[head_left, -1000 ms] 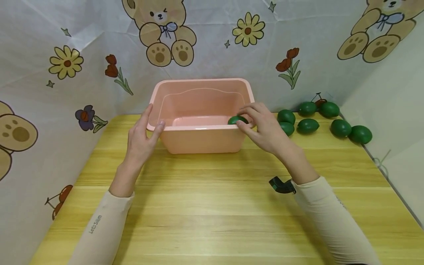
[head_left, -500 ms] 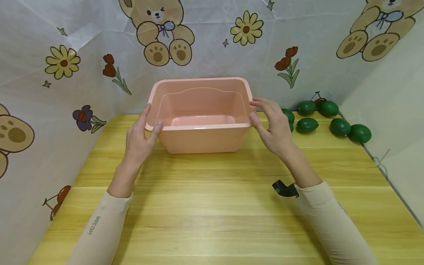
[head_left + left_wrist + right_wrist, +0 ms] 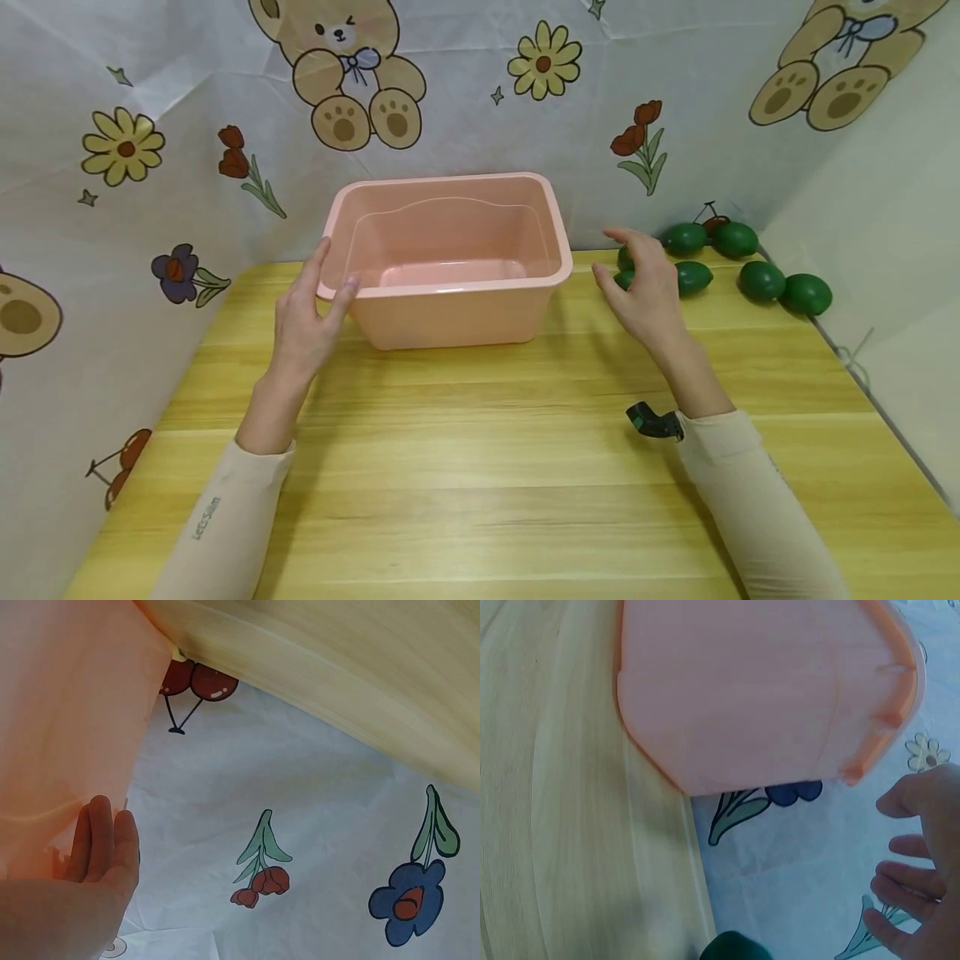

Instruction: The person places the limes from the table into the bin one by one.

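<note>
A pink plastic tub (image 3: pixel 450 321) stands on the table; part of its floor near the front wall is hidden. My left hand (image 3: pixel 303 321) holds its front left corner, thumb over the rim. In the left wrist view the fingers (image 3: pixel 101 840) lie against the tub's outer wall. To the right of the tub, my right hand (image 3: pixel 645 292) hovers with parted, loosely bent fingers and nothing in them. Behind it, partly covered, are green limes (image 3: pixel 693 278). One lime (image 3: pixel 735 947) shows at the bottom edge of the right wrist view.
More limes (image 3: pixel 762 282) lie at the table's back right, close to the pale side wall (image 3: pixel 885 250). A white cloth (image 3: pixel 465 100) printed with bears and flowers hangs behind the tub. A small black device (image 3: pixel 654 421) sits at the right sleeve cuff.
My right hand lowered a lime inside the tub's right side, let go, and moved right over the rim toward the other limes. My left hand stays on the tub's corner.
</note>
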The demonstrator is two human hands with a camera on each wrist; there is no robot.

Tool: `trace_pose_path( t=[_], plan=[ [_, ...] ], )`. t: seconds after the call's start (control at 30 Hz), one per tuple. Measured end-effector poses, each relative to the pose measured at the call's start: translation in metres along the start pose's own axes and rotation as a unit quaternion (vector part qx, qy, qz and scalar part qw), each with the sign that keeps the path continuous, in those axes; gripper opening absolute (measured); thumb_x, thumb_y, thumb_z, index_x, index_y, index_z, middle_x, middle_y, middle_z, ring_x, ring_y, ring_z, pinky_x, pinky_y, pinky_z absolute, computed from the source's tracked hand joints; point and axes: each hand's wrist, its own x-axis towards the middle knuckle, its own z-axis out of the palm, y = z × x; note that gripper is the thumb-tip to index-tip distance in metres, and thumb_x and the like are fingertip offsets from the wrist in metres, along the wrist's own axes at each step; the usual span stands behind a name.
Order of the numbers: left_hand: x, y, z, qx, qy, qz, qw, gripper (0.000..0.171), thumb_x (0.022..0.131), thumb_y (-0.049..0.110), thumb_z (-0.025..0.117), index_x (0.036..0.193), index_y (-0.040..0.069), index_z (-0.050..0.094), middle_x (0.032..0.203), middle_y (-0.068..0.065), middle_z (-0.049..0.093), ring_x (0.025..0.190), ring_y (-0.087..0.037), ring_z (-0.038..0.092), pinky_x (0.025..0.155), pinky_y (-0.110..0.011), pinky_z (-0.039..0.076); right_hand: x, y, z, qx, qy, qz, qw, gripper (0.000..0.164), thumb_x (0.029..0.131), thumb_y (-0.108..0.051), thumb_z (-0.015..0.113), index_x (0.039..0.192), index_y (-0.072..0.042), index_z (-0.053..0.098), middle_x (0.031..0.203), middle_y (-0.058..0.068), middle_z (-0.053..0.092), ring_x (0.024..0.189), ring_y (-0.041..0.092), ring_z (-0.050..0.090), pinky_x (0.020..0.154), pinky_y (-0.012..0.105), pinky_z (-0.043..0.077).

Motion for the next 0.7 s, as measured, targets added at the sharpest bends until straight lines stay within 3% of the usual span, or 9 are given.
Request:
trace_pose_path(
  t=[0.17,0.33,0.7],
  plan=[
    [-0.001,-0.001,-0.001,0.001,0.002,0.004,1.0000,0.073,0.102,0.048,0.062,0.165,0.020,0.037,0.166,-0.009,0.043,0.149,-0.039,0.047,0.121,-0.061,0.037,-0.003,0.019,-0.004,-0.016,0.006,0.078,0.997,0.046,0.098,-0.015,0.070,0.140,0.001,0.061,0.140,0.026,0.062,0.133,0.046,0.052,0.111,0.065,0.037],
    [-0.001,-0.002,-0.004,0.001,0.002,0.004,1.0000,0.073,0.102,0.048,0.062,0.165,0.020,0.037,0.166,-0.010,0.044,0.148,-0.040,0.047,0.120,-0.062,0.037,-0.008,0.033,-0.003,-0.033,-0.021,0.145,0.989,0.052,0.099,-0.022,0.068,0.141,0.006,0.057,0.142,0.032,0.056,0.136,0.052,0.046,0.117,0.065,0.031],
    [0.000,-0.004,-0.002,0.000,0.003,0.010,0.9999,0.073,0.101,0.049,0.062,0.165,0.019,0.039,0.164,-0.013,0.046,0.146,-0.041,0.050,0.119,-0.064,0.038,-0.020,0.050,0.009,-0.076,-0.068,0.190,0.976,0.058,0.095,-0.017,0.075,0.143,0.009,0.054,0.143,0.036,0.052,0.133,0.055,0.044,0.112,0.065,0.036]
  ],
)
